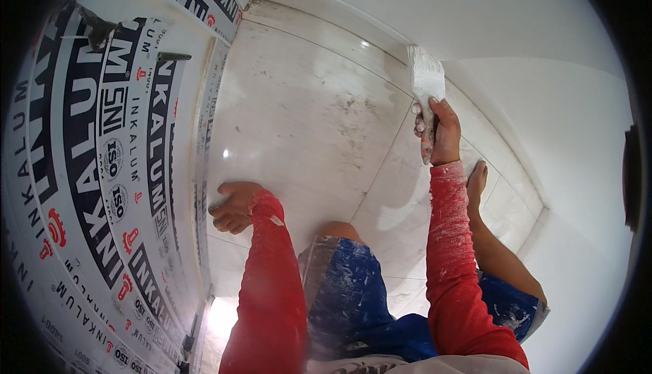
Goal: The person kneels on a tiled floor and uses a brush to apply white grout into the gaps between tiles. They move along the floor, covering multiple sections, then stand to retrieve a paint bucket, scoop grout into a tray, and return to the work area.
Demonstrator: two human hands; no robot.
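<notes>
right hand (445, 132) had its grip wrapped round the handle of a white-caked brush (427, 77), bristles up by the bottom edge of the white wall (516, 21). left hand (238, 206) was down near the printed film (136, 163), fingers kinda curled, couldn't tell if that grip had anything in it. both red sleeves (272, 292) and the blue shorts (350, 289) were splattered white, over pale floor tiles (299, 116).

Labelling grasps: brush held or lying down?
Held: the right hand grips the brush by its handle, bristles pointing away from the person.
</notes>
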